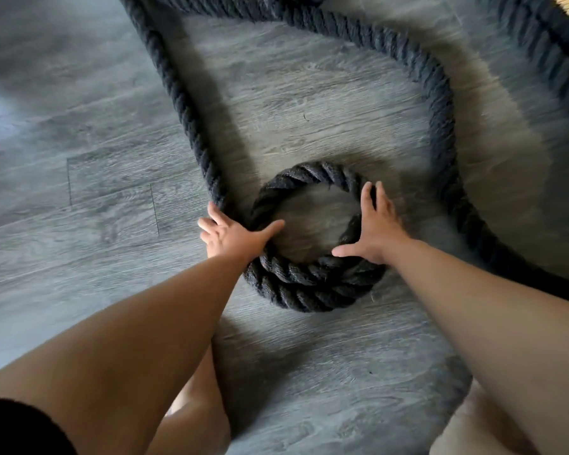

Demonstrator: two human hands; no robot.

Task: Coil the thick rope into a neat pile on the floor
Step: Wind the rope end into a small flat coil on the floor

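By my reading, the coiling is at an early stage. A small coil (pixel 309 287) of the rope (pixel 439 103) lies on the floor (pixel 79 192) in the middle of the scene. It is a tight ring with bare floor in its centre. On its near side two turns show, one beside or partly over the other; I cannot tell which.

Most of the rope is loose. One run comes down from the far left to the coil's left side. A wide loop swings from the far edge round the right and off the right edge, and another stretch crosses the far right corner. All of that is left to wind on, so I judge far more undone than done.

The left hand (pixel 235 236) presses on the coil's left side where the loose run meets it. Its fingers are spread apart and its thumb stretches across the ring; it grips nothing, as far as shows. The right hand (pixel 376 228) lies flat on the right side, with fingers straight, close together and pointing far, and the thumb splayed toward the left.

Neither rope end is in view. The hands cover the joins between the turns and the loose runs. The far and right parts are blurred, and the edges cut off the rope's full length.
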